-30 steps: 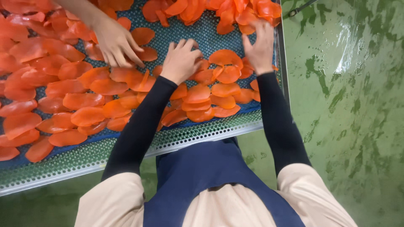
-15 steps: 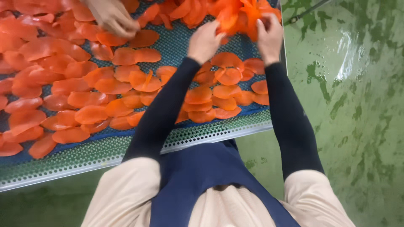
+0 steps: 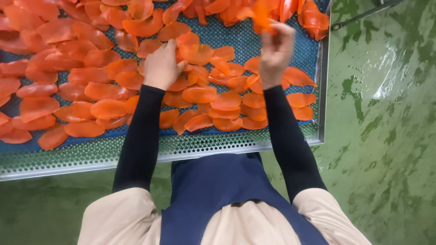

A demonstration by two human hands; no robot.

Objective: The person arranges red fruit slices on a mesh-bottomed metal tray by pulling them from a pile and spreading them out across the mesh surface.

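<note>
wet green floor (image 3: 386,136) beside perforated tray (image 3: 204,147); left hand (image 3: 161,68) presses slices flat, right hand (image 3: 274,54) grip pinches orange slice (image 3: 262,16).

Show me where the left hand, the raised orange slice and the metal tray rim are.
left hand (image 3: 161,68), head view, back of the hand, resting on the slices.
raised slice (image 3: 262,17), head view, middle of the blurred slice above the right hand's fingers.
tray rim (image 3: 227,149), head view, perforated front edge.

The perforated metal tray (image 3: 136,156) looks dull silver, lined with blue plastic mesh (image 3: 254,41). The orange slices (image 3: 104,109) on it are smooth and faintly glossy. At three o'clock, the green floor (image 3: 386,113) shines wet. Sleeves (image 3: 141,136) are matt black cloth.
</note>
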